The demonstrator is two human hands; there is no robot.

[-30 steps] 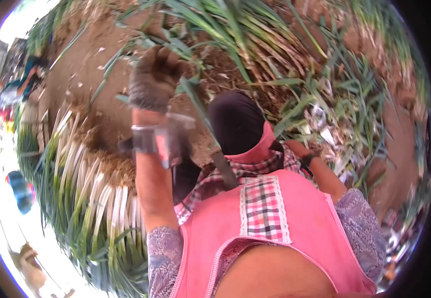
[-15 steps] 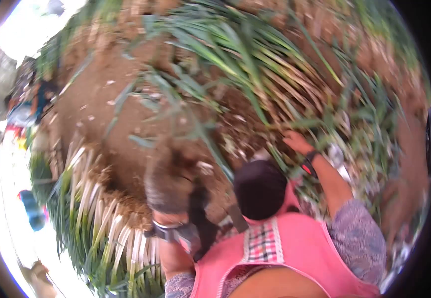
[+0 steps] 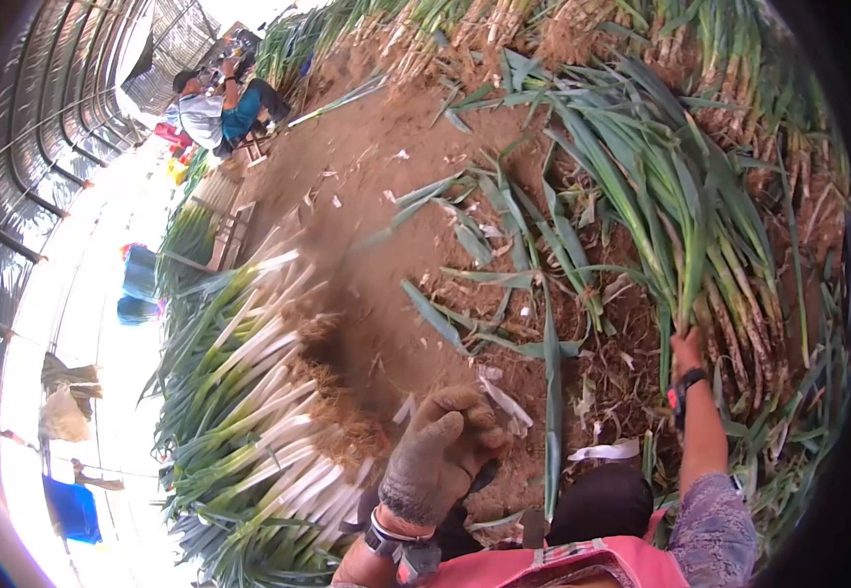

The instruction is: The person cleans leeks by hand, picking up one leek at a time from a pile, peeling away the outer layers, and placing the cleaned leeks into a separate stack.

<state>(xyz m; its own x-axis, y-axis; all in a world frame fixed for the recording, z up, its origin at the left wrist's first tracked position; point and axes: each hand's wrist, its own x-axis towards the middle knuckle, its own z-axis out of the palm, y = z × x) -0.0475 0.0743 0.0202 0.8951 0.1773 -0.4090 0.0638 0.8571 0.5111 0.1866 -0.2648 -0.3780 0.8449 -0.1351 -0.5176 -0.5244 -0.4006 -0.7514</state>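
My left hand (image 3: 443,453), in a dirty grey glove, is raised above the soil in front of my knees. Its fingers are loosely curled, thumb apart from them, and nothing shows in it. At the right, my bare right hand (image 3: 685,350) closes round the lower stem of a leek (image 3: 678,279) at the near edge of a pile. More untrimmed leeks (image 3: 739,318) with brownish, soil-stained stems lie beside it. Left of my gloved hand, cleaned leeks (image 3: 264,402) form a long row, white stems and roots towards me.
Loose green leaves (image 3: 553,392) and pale peelings (image 3: 607,451) litter the brown soil (image 3: 367,196). More leeks (image 3: 504,29) line the back. Another person (image 3: 212,113) sits at the far left, near a wooden crate (image 3: 232,235). A blue container (image 3: 73,510) stands left.
My right hand has moved forward and is now on a leek at the pile. My left hand has risen and shifted right. The view has tilted up, bringing the seated person into clearer sight.
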